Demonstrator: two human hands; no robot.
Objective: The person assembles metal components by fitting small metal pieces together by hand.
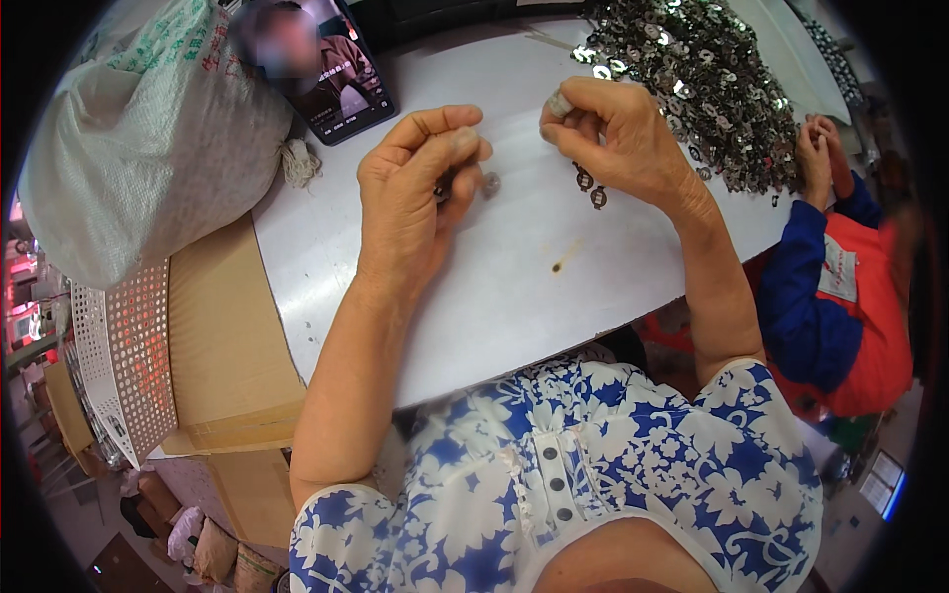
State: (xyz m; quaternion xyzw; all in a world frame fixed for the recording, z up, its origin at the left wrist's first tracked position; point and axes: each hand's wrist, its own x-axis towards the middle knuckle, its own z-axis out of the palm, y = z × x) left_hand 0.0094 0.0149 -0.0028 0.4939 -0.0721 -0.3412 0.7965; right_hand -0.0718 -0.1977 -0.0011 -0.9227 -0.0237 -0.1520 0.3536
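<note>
Open stretch of round white table (514, 296) sits below both hands, just a small brown stain (565, 264) there. Up top it's crowded: heap of shiny metal stamped pieces (707, 84) right, dark phone (341, 84) and big white woven sack (148, 148) left.

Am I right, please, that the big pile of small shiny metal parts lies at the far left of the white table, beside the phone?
Not quite: the head view shows the pile of metal parts at the far right of the white table. The phone sits at the far left, beside the woven sack.
</note>
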